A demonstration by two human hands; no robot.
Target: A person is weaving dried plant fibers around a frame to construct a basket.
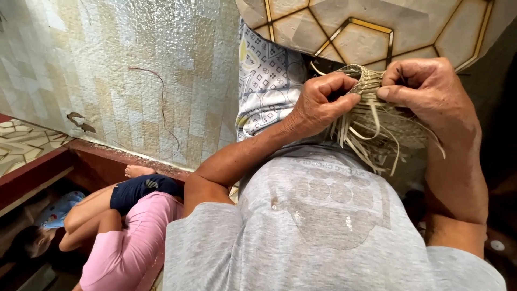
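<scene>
A tiled wall (pixel 107 81) fills the left, above a person in pink (pixel 129 242) lying low. A patterned cloth (pixel 266 81) hangs behind the hands. The left hand (pixel 320 102) and right hand (pixel 425 91) both pinch a woven straw piece (pixel 369 81), its loose strips (pixel 366 134) trailing down toward the grey shirt (pixel 323 226).

A pale textured wall (pixel 107 70) fills the upper left, with a thin reddish strand (pixel 163 102) hanging against it. A patterned blue-and-white cloth (pixel 266 81) hangs beside the wall. Hexagonal tiles with gold lines (pixel 366 27) lie at the top. A second person in a pink top (pixel 129 248) lies curled at lower left.
</scene>
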